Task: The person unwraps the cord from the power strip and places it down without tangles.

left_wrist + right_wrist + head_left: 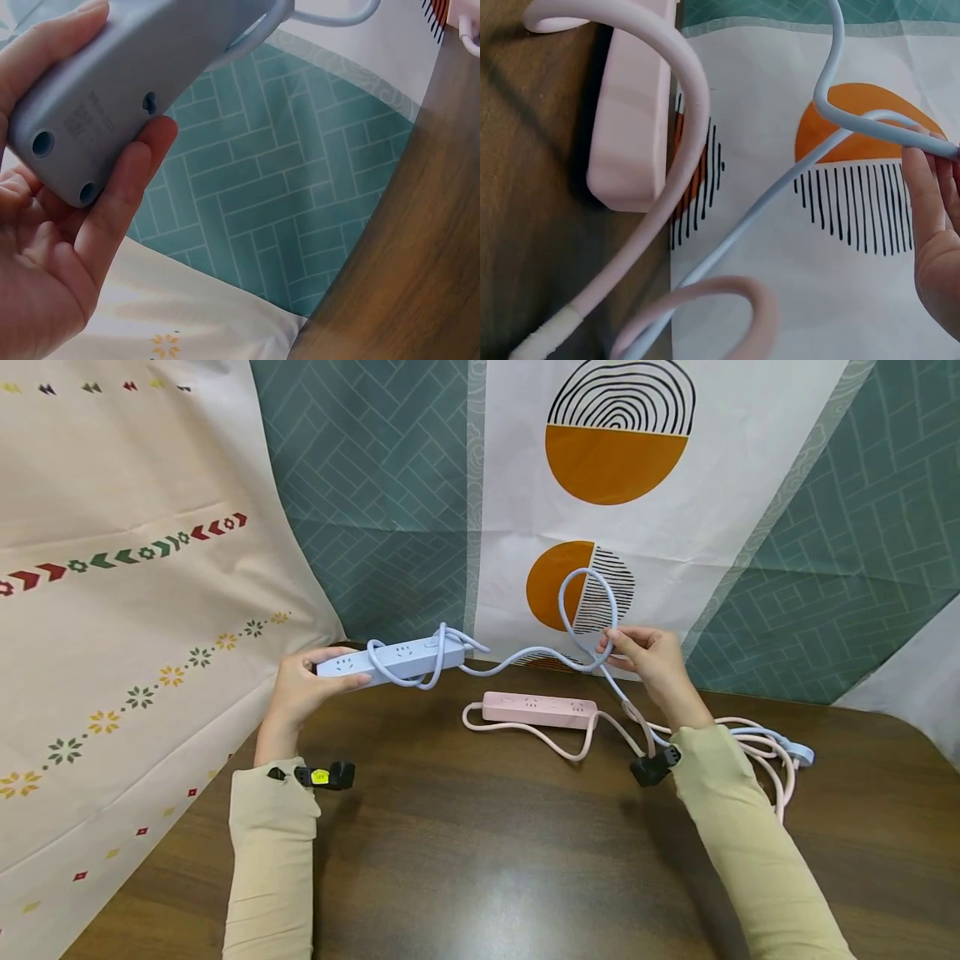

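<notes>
A blue power strip [390, 658] is held up above the table by my left hand [303, 689], which grips its left end. In the left wrist view the fingers [124, 176] lie against its underside. The strip's own blue cord [517, 657] winds loosely round its right part, then runs to the right. There my right hand [651, 660] pinches the cord between thumb and fingers, and a loop of it stands above the fingertips. Beyond the hand the cord drops toward the table. A pink power strip [540, 710] lies on the table between and below the hands.
Pink cord [780, 777] lies in loose coils at the right, tangled with blue cord near a blue plug [801, 753]. The brown table [480, 835] meets a patterned cloth backdrop [375, 485]. A cream cloth [135, 635] hangs along the left side.
</notes>
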`<state>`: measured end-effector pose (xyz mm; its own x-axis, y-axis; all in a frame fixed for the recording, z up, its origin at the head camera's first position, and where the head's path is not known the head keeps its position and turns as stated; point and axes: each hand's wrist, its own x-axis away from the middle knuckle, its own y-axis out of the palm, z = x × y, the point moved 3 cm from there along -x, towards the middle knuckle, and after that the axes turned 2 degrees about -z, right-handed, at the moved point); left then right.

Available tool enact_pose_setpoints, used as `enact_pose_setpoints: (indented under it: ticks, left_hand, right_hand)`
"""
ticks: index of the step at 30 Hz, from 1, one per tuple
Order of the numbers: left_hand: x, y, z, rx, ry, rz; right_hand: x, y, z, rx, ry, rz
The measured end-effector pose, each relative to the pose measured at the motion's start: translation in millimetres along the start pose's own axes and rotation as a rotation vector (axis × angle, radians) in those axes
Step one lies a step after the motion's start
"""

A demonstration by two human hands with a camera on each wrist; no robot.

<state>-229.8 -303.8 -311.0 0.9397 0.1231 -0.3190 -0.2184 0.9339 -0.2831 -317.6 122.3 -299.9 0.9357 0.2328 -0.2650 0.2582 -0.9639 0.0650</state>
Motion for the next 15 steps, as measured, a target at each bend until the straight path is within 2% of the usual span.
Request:
enact_pose_setpoints:
  ticks: [6, 8, 15]
  left_hand:
    - [-0.8, 1.9, -2.0, -0.056, -0.019, -0.002]
    - [-0.9, 2.3, -2.6, -0.073, -0.020, -0.006]
    - [-2.2, 3.1, -3.7, -0.095, -0.010, -0.004]
  right_hand:
    - [0.9, -13.6, -6.5, -0.059, -0.041, 0.044]
    - [1.3, -18.2, -8.8, -0.103, -0.041, 0.055]
    - [4.3, -31.3, -18.6, -0.154, -0.014, 0.111]
